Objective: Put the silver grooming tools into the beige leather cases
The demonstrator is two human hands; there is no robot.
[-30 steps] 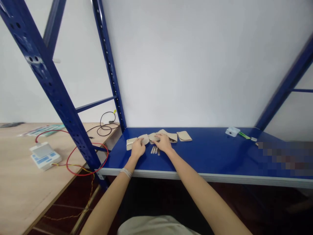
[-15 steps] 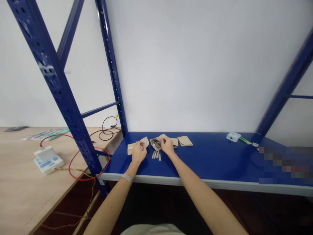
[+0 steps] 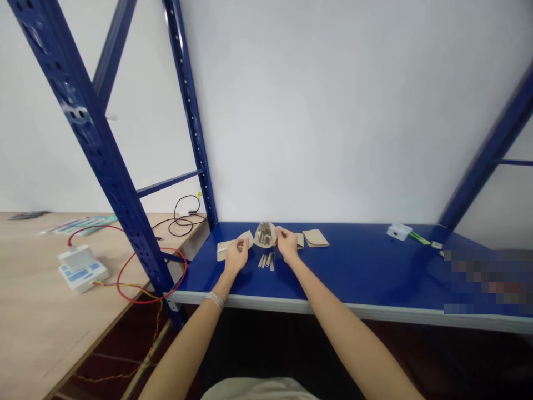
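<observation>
On the blue shelf (image 3: 366, 272), my right hand (image 3: 287, 245) pinches a beige cloth pouch (image 3: 265, 235) and holds it tilted up; metal cutlery tips show inside it. Below the pouch, several metal cutlery handles (image 3: 266, 260) lie on the shelf. My left hand (image 3: 235, 255), fingers curled, rests on another beige pouch (image 3: 245, 240) lying flat at the left. A third beige pouch (image 3: 315, 238) lies to the right of my right hand, untouched.
A small white device (image 3: 398, 231) with a green strap sits at the shelf's back right. Blue rack uprights (image 3: 95, 150) stand at the left. A wooden table (image 3: 37, 311) beside it carries a white box (image 3: 81, 269), red wire (image 3: 137, 278) and black cable.
My right hand has lifted the pouch with cutlery off the shelf and tilted it upright. My left hand stays on the left pouch.
</observation>
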